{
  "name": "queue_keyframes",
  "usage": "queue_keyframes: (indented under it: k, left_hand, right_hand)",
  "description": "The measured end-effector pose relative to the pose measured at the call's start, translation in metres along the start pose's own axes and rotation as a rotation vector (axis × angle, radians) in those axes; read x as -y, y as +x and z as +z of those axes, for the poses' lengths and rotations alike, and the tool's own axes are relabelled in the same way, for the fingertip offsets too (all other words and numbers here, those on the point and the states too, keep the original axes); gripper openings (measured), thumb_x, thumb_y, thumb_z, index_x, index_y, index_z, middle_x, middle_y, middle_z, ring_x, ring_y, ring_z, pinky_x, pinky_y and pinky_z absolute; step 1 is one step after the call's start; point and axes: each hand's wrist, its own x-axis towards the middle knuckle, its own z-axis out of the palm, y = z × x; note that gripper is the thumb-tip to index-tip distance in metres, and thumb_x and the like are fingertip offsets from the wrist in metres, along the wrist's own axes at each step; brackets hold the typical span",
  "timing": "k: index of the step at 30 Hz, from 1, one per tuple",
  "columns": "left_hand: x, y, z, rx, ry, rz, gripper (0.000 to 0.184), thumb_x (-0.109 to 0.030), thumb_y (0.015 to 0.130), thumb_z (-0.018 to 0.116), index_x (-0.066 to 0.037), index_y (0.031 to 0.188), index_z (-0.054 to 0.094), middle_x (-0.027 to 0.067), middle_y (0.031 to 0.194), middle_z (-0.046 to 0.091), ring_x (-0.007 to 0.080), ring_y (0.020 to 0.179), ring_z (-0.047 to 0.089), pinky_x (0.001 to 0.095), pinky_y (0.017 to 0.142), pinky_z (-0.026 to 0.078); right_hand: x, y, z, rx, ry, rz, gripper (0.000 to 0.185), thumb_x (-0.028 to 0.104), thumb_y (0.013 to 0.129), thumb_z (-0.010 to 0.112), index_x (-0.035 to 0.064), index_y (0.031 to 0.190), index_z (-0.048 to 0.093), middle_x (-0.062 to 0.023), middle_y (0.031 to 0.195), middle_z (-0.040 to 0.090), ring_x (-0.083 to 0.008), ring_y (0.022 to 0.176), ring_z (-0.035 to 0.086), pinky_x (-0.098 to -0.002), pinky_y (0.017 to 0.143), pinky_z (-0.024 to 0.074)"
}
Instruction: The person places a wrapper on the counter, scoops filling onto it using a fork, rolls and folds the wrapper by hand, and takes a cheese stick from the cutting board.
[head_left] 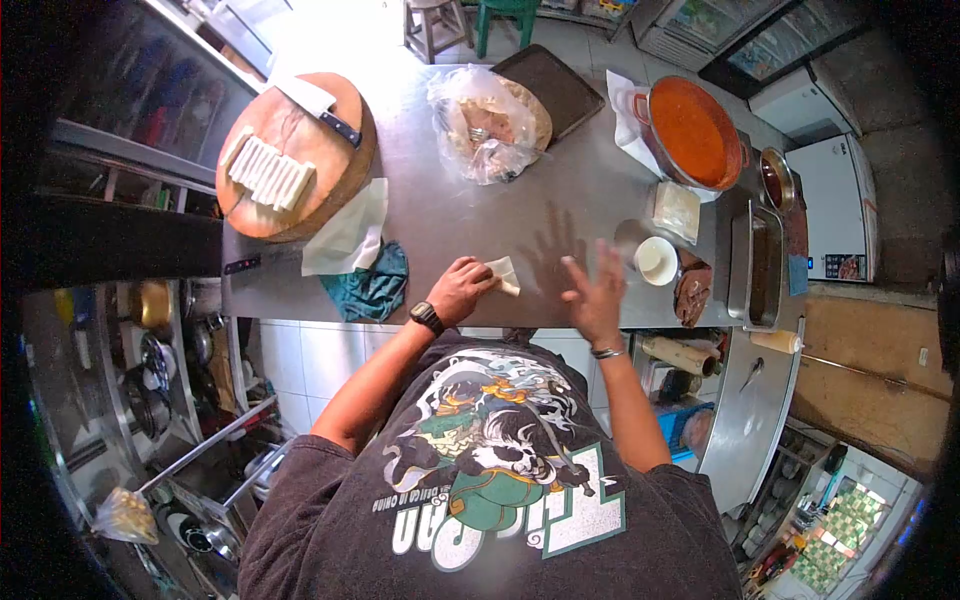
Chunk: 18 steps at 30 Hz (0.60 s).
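Note:
My left hand [462,290], with a dark watch at the wrist, has its fingers closed on the left end of a small pale wrapper [507,277] at the steel table's near edge. Its right end flares out; whether anything is inside is hidden. To the right, my right hand [597,300] is open and raised over the table, fingers spread, casting a shadow. Nearest to it is a small white bowl [656,260], with a stack of pale square sheets [677,212] behind. Several white rolls [270,172] lie in a row on the round wooden board [330,95].
A cleaver [322,108] rests on the board. Beside it lie a pale sheet [347,230] and teal cloth [370,283]. A plastic bag of food [490,125] with a fork, a dark tray [552,88] and a pot of orange-red liquid [692,132] stand farther back. A metal pan [742,265] is right.

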Motion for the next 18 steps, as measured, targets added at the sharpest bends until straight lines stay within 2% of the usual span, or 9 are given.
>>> queue_keyframes:
  k: [1, 3, 7, 9, 11, 13, 15, 18]
  left_hand:
    - [-0.001, 0.0, -0.001, -0.014, -0.005, -0.002, 0.044, -0.006, 0.081, 0.06, -0.014, 0.122, 0.07, 0.0063, 0.115, 0.066, 0.0242, 0.113, 0.063, 0.0449, 0.115, 0.041]
    - [-0.005, 0.001, -0.004, -0.038, 0.012, 0.002, 0.038, -0.008, 0.083, 0.06, -0.013, 0.119, 0.07, 0.006, 0.112, 0.065, 0.0235, 0.111, 0.062, 0.0441, 0.112, 0.042]
    - [-0.004, 0.002, -0.005, -0.084, 0.012, 0.042, 0.032, -0.01, 0.085, 0.06, -0.011, 0.115, 0.07, 0.0058, 0.108, 0.065, 0.0229, 0.107, 0.063, 0.0429, 0.108, 0.044]
    - [-0.004, 0.001, -0.005, -0.089, 0.011, 0.035, 0.031, -0.01, 0.085, 0.06, -0.011, 0.114, 0.07, 0.0059, 0.108, 0.065, 0.023, 0.106, 0.063, 0.0426, 0.107, 0.044]
    - [-0.006, 0.0, -0.006, -0.095, 0.007, 0.03, 0.03, -0.01, 0.085, 0.06, -0.011, 0.113, 0.07, 0.0059, 0.108, 0.065, 0.0232, 0.105, 0.064, 0.0423, 0.107, 0.044]
    - [-0.005, -0.001, -0.002, -0.018, -0.006, -0.027, 0.043, -0.005, 0.08, 0.059, -0.013, 0.122, 0.069, 0.0072, 0.114, 0.066, 0.0251, 0.112, 0.063, 0.0447, 0.112, 0.042]
    - [-0.003, -0.001, -0.001, -0.029, -0.004, -0.021, 0.043, -0.005, 0.081, 0.059, -0.013, 0.122, 0.069, 0.0073, 0.114, 0.066, 0.0252, 0.112, 0.063, 0.0447, 0.112, 0.042]
    - [-0.003, -0.001, -0.002, -0.065, 0.009, 0.002, 0.037, -0.008, 0.084, 0.059, -0.012, 0.119, 0.07, 0.0065, 0.111, 0.066, 0.0241, 0.109, 0.064, 0.0431, 0.11, 0.043]
  right_hand:
    - [0.015, 0.004, 0.007, 0.0, 0.002, -0.006, 0.063, 0.07, 0.1, 0.038, 0.0265, 0.136, 0.067, -0.0167, 0.167, 0.027, -0.0434, 0.152, 0.023, -0.0578, 0.118, 0.0236]
    - [0.04, 0.013, 0.021, 0.136, 0.101, -0.106, 0.062, 0.072, 0.098, 0.04, 0.0309, 0.136, 0.067, -0.0112, 0.169, 0.026, -0.0421, 0.153, 0.02, -0.0575, 0.115, 0.0261]
    - [0.053, 0.027, 0.052, 0.159, 0.097, -0.198, 0.06, 0.069, 0.1, 0.036, 0.0334, 0.135, 0.068, -0.0088, 0.17, 0.024, -0.0399, 0.155, 0.018, -0.0581, 0.114, 0.0262]
    - [0.054, 0.033, 0.06, 0.203, 0.053, -0.202, 0.059, 0.071, 0.097, 0.041, 0.0346, 0.134, 0.068, -0.0065, 0.17, 0.024, -0.0395, 0.155, 0.019, -0.0575, 0.113, 0.029]
    - [0.056, 0.035, 0.063, 0.201, 0.039, -0.211, 0.058, 0.071, 0.097, 0.042, 0.0344, 0.133, 0.069, -0.006, 0.17, 0.024, -0.0387, 0.155, 0.019, -0.0575, 0.113, 0.0293]
    - [0.054, 0.034, 0.063, 0.196, 0.022, -0.218, 0.057, 0.07, 0.097, 0.043, 0.0342, 0.133, 0.069, -0.0056, 0.17, 0.024, -0.038, 0.155, 0.019, -0.0575, 0.113, 0.0296]
    - [0.051, 0.028, 0.06, 0.203, 0.086, -0.294, 0.056, 0.069, 0.097, 0.044, 0.0344, 0.132, 0.07, -0.0046, 0.171, 0.023, -0.0372, 0.155, 0.018, -0.0568, 0.111, 0.0306]
    - [0.048, 0.027, 0.063, 0.138, 0.035, -0.227, 0.054, 0.069, 0.097, 0.043, 0.0353, 0.13, 0.071, -0.0038, 0.171, 0.023, -0.0371, 0.156, 0.017, -0.0565, 0.11, 0.0312]
